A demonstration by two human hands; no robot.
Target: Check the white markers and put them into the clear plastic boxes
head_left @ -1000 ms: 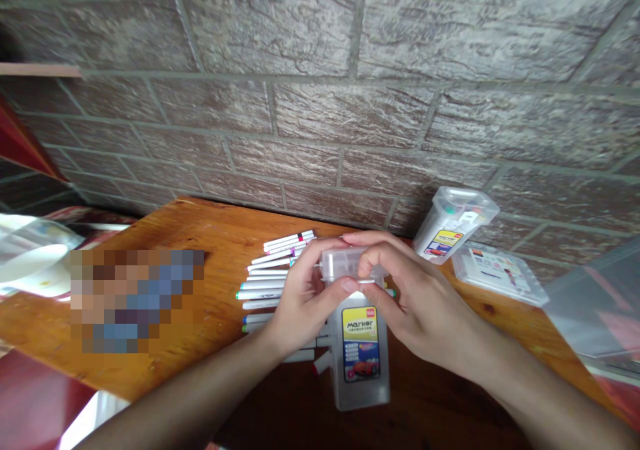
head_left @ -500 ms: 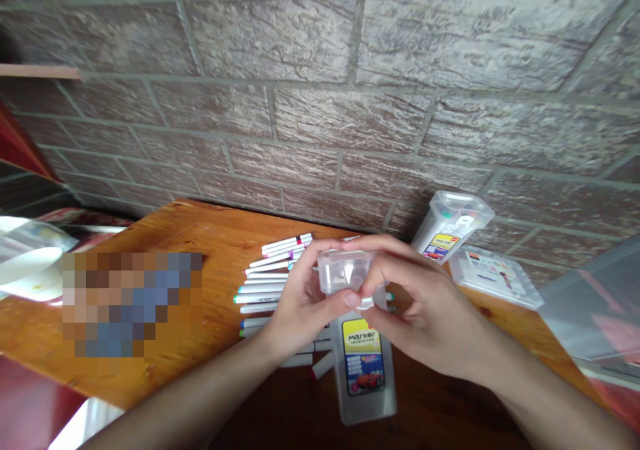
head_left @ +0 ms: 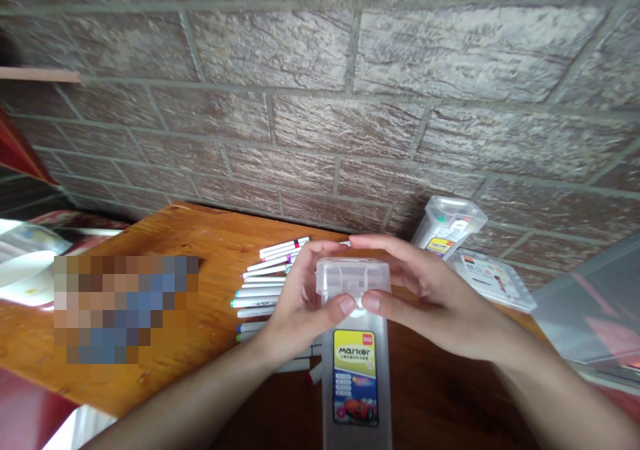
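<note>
1) A clear marker box is standing between the two hands, label facing the person, its lower end running out of view, so whether it is resting on the worktop I cannot tell
2) The lid is sitting over the box's upper end, with a white catch showing at the front
3) The left hand is bending round the lid, thumb resting at the catch; its fingers are reaching behind, so I cannot tell whether it is clamping the box
4) The right hand is mirroring this, thumb at the catch, its grip behind the lid equally unclear
5) The step in hand seems to be working the catch with both thumbs; whether they are fastening or freeing it I cannot tell
6) The next move is probably calling for even thumb pressure, fingers steadying the lid from behind
7) Loose pens are lying to the left, while a second marker box is standing just beside a flat case, ahead and to the right
</note>
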